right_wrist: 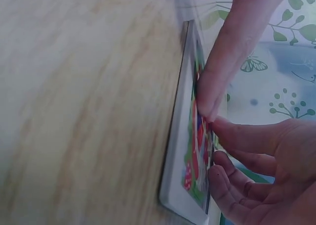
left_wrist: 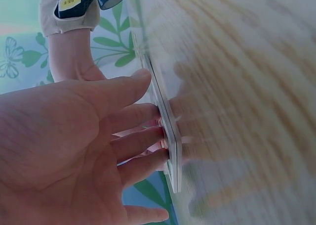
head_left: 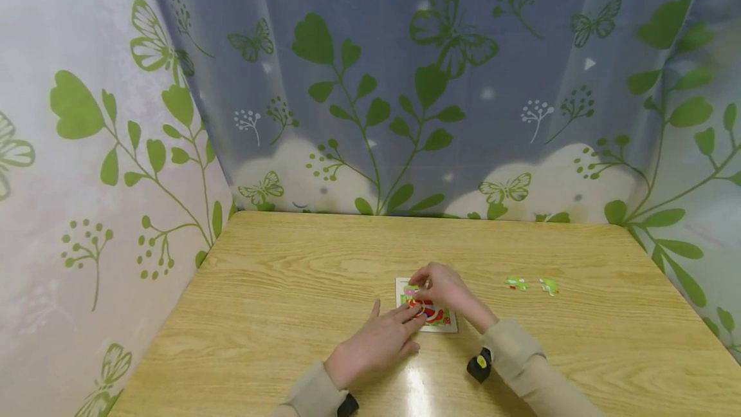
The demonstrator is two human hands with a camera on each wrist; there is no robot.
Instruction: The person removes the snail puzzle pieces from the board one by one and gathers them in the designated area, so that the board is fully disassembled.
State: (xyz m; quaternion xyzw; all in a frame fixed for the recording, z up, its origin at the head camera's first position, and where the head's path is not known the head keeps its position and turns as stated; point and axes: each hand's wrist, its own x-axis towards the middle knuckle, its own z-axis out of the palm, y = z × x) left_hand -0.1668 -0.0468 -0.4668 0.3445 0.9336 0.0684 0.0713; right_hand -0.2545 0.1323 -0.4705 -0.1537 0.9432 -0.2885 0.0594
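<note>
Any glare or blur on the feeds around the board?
Head: bright glare on the tabletop, just nearside of the picture board. Left wrist: tabletop grain blurred, the left hand faintly mirrored in it. Right wrist: slightly dim and hazy, tabletop grain soft, the board's near edge clearer.

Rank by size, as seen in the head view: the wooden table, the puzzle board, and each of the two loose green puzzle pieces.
1. Wooden table
2. Puzzle board, partly covered
3. Left piece and right piece: too alike to rank
</note>
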